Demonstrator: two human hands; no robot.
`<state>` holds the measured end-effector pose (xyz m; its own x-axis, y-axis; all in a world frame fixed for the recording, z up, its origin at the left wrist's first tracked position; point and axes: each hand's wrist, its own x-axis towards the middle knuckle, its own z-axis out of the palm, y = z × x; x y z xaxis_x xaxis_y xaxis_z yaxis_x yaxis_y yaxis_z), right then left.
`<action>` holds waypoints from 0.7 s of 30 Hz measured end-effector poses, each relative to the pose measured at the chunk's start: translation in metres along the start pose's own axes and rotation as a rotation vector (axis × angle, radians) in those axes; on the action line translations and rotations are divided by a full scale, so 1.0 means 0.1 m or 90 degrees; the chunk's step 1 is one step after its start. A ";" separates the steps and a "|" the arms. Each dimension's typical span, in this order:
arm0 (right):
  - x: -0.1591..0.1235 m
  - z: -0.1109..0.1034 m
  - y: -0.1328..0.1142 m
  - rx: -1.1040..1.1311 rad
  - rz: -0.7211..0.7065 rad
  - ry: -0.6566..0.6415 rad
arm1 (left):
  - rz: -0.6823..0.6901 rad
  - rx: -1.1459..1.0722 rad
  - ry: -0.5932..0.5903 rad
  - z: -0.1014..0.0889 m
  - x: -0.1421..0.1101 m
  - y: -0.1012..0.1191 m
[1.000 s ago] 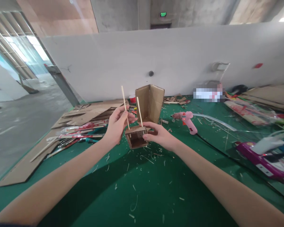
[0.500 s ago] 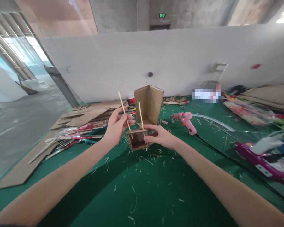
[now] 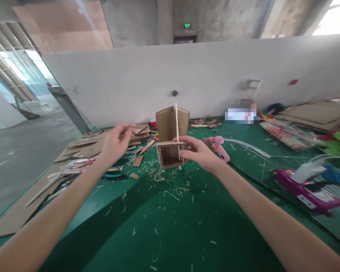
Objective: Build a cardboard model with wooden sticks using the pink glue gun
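A small open cardboard box (image 3: 170, 144), its opening facing me, is held above the green table. My right hand (image 3: 197, 151) grips its right side, thumb at the front edge and fingers behind. One thin wooden stick (image 3: 177, 121) stands nearly upright through the box by my right thumb, its lower tip showing below. My left hand (image 3: 119, 139) is off to the left, apart from the box and smeared by motion; I cannot make out anything in its fingers. Behind the box stands a folded cardboard piece (image 3: 166, 124).
A pink glue gun (image 3: 221, 147) lies to the right, with a purple power strip (image 3: 308, 192) beyond. Cardboard sheets (image 3: 14, 211) and wrapped tools (image 3: 79, 164) lie at left. Shavings (image 3: 161, 175) and scraps litter the green table (image 3: 170, 234). A white wall (image 3: 124, 83) rises behind.
My left hand has moved left, away from the box, and the stick it held no longer shows at the box. My right hand still holds the box with the other stick.
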<state>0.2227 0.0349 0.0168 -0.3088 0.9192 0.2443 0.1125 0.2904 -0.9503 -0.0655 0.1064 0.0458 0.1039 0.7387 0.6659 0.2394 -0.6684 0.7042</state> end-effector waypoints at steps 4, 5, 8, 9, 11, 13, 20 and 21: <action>0.03 -0.15 0.12 -0.166 -0.024 0.029 | 0.183 0.284 -0.223 0.13 -0.14 -0.16; 0.04 -0.18 0.15 -0.180 -0.029 0.031 | 0.200 0.300 -0.234 0.15 -0.16 -0.17; 0.04 -0.20 0.19 -0.173 -0.064 0.041 | 0.259 0.357 -0.226 0.14 -0.18 -0.17; 0.04 -0.20 0.19 -0.172 -0.080 0.043 | 0.287 0.393 -0.221 0.13 -0.19 -0.15; 0.04 -0.19 0.18 -0.180 -0.106 0.044 | 0.355 0.494 -0.219 0.10 -0.19 -0.10; 0.04 -0.17 0.17 -0.191 -0.125 0.040 | 0.436 0.595 -0.213 0.08 -0.20 -0.04; 0.03 -0.14 0.18 -0.184 -0.152 0.045 | 0.552 0.717 -0.172 0.04 -0.19 0.03; 0.03 -0.15 0.18 -0.194 -0.155 0.044 | 0.548 0.723 -0.176 0.04 -0.19 0.03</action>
<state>0.2377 0.0466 0.0028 -0.2980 0.8265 0.4775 0.3217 0.5579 -0.7650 -0.0632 0.0908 0.0345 0.7549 0.2321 0.6134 0.6154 -0.5740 -0.5401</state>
